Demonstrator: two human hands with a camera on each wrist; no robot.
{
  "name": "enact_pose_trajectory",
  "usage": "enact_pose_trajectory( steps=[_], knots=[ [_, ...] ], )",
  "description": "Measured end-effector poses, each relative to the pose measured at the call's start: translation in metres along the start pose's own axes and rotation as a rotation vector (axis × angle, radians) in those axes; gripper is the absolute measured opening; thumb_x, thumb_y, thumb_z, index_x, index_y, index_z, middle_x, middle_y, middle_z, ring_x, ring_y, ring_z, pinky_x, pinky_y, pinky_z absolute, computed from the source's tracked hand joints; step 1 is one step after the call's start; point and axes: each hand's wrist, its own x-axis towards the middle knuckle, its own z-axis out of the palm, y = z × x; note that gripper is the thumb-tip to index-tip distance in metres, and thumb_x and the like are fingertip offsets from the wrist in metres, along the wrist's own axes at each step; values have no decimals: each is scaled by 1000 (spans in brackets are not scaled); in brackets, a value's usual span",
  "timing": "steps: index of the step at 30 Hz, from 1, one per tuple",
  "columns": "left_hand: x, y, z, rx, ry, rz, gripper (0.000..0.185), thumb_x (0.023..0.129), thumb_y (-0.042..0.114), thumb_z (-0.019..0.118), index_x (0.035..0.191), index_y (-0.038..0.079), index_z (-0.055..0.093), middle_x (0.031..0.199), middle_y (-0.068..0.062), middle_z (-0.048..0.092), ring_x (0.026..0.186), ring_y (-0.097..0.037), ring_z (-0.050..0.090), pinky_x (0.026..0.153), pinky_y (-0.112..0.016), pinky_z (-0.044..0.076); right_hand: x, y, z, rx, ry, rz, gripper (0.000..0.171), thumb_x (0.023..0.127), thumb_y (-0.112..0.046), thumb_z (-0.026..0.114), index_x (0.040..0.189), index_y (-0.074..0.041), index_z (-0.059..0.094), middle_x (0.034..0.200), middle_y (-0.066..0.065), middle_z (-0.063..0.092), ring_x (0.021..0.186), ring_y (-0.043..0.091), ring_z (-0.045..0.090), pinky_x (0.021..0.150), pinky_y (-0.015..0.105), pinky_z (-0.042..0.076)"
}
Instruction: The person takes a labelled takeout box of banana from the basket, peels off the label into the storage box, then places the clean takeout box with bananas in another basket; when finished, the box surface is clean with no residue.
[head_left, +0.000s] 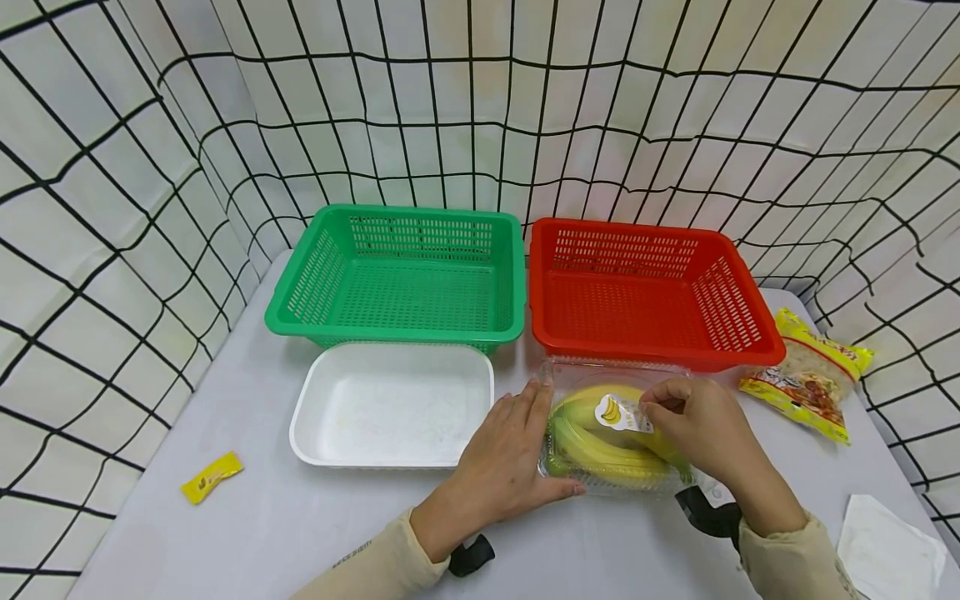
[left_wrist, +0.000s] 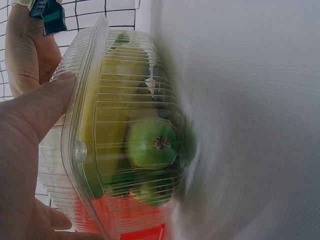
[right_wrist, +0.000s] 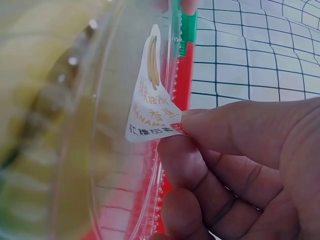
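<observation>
Clear ribbed plastic clamshell box of yellow bananas (head_left: 611, 437) on grey bench (head_left: 262, 517), before red basket (head_left: 645, 292). Left hand (head_left: 506, 467) flat, steadying; right hand (head_left: 701, 425) pinching white banana sticker (right_wrist: 150, 107). Probably light, slippery, crushable; best gripped by rim.

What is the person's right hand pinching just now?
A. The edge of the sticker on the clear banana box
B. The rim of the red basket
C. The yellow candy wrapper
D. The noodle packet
A: in the right wrist view the right hand pinches a corner of the banana sticker on the clear box, while the left hand steadies the box's side.
</observation>
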Motion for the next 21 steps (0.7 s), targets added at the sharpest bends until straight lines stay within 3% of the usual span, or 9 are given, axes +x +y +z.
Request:
enact_pose_trajectory(
  steps=[21],
  knots=[
    [0, 0, 0, 5, 5, 5, 127, 77, 78, 75, 161, -4, 28, 161, -22, 41, 143, -32, 48, 120, -44, 37, -2, -3, -8, 103, -44, -31, 7, 94, -14, 78, 97, -9, 81, 85, 0, 74, 74, 16, 59, 60, 25, 51]
  ],
)
